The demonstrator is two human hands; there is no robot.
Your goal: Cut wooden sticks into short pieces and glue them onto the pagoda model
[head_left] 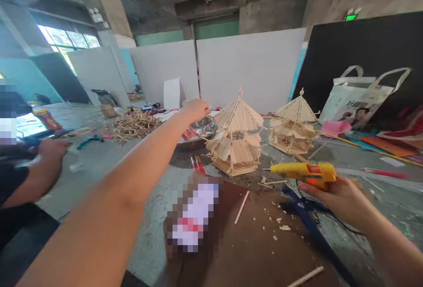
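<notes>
While the right hand [339, 192] grips a yellow glue gun [302, 171] by its handle, the left hand [195, 109] is stretched far forward over a metal bowl [190, 145]. The gun's nozzle points to the left, and a small red light glows on its side. The left fingers are curled in, but I cannot tell whether they pinch anything. Clear plastic and red-and-white packets fill the bowl below.

Just right of the bowl stands a little stick pavilion [235, 152], upright, with a pointed upper roof and a wider lower one. The glue gun is near its base, apart from it. A second pavilion [292, 135] stands farther back on the right, beside a white cloth bag [355, 102] with two handles and some pink paper [336, 127].

Closest to the person, a brown board [251, 247] carries a loose thin stick [242, 207], pale scraps and a blurred-out flat object [196, 214]. A dark blue tool [306, 218] lies along the board's right side, below the gun. Red pens [198, 164] lie between the board and the bowl.

To the left of the bowl sits a heap of sticks [136, 124], with a white card [172, 94] upright behind. At the far left, another person's hand [54, 148] reaches over the table [152, 207].
</notes>
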